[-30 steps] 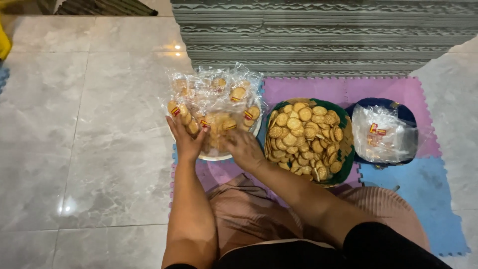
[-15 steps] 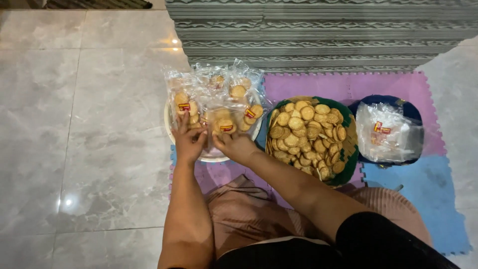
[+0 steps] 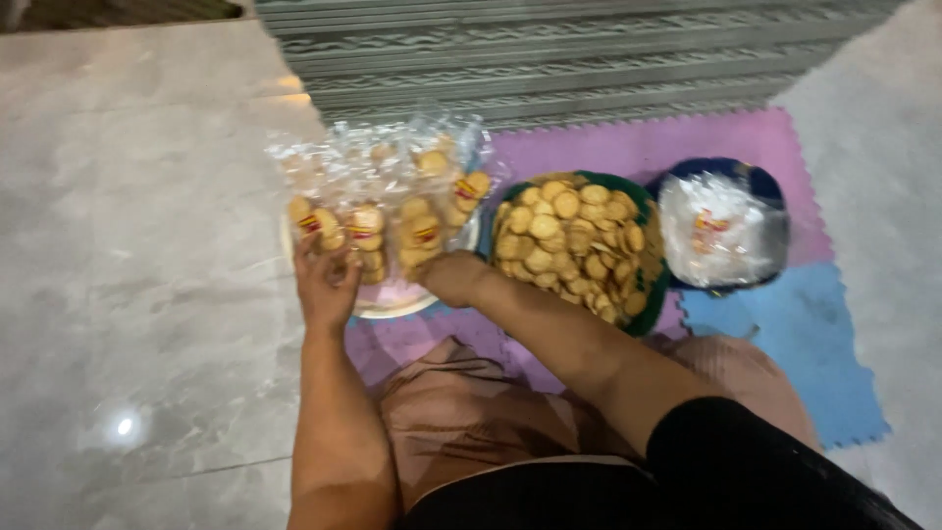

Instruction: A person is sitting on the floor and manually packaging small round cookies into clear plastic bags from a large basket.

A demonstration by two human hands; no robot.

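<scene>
From where I watch, the pale tiled floor (image 3: pixel 128 294) to the left lies open, room enough for a hand to swing in from that side. Straight ahead the heap of clear biscuit packets (image 3: pixel 383 211) on the white plate (image 3: pixel 392 302) blocks the way. To the right, the green bowl of loose biscuits (image 3: pixel 574 245) stands just beside it, then the blue bowl of empty wrappers (image 3: pixel 721 228); only narrow strips of foam mat (image 3: pixel 667 147) show between them.
</scene>
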